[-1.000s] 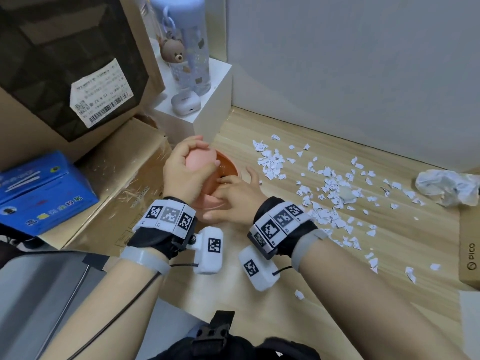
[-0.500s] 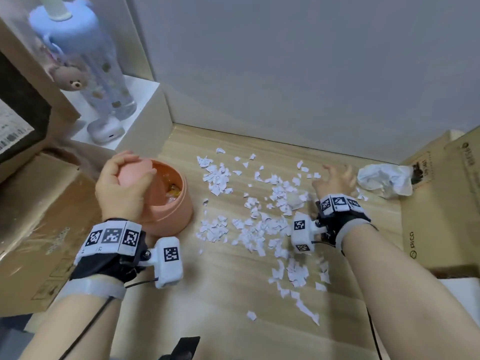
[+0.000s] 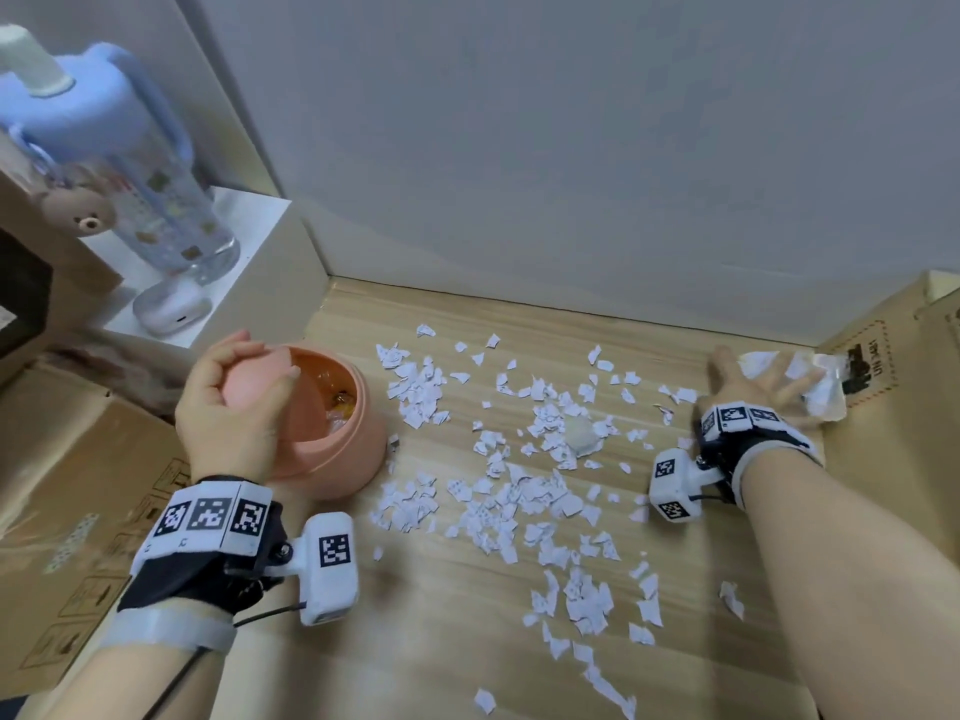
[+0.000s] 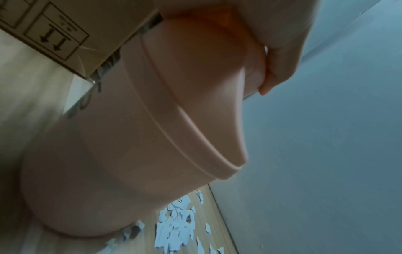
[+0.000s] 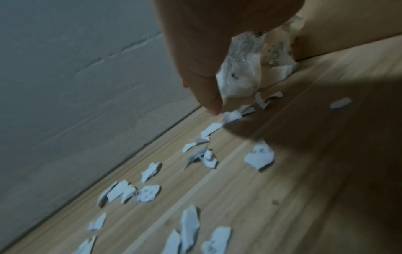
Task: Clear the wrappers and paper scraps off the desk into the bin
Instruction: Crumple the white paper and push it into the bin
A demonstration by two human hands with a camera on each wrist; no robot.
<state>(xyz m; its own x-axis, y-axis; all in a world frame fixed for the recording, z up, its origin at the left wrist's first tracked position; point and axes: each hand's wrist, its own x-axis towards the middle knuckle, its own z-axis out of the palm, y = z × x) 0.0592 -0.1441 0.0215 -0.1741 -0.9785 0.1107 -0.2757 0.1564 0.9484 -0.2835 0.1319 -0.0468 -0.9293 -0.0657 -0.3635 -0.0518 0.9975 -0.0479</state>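
Progress looks early; paper scraps (image 3: 519, 475) lie scattered across most of the wooden table (image 3: 441, 641), from just beside the bin (image 3: 332, 449) out to the far right side, with a few strays toward the near edge; small pale lump (image 3: 579, 433) sits among them, unclear what it is; bin is a small pink tub at the left of the table, lid (image 3: 260, 379) tipped up so the opening shows, something orange and shiny already inside, so some rubbish looks binned; left hand (image 3: 234, 407) has its grip curled round the raised lid, thumb and fingers wrapped over its dome, holding the bin open; right hand (image 3: 758, 379) is far across the table at the crumpled wrapper (image 3: 815, 381) by the cardboard box (image 3: 909, 407), fingers spread and laid on it, thumb alongside in the wrist view, grip not yet closed, wrapper on the table against the box; judgement: wrapper pickup is the step in hand, nearly all scraps left to gather and carry over.
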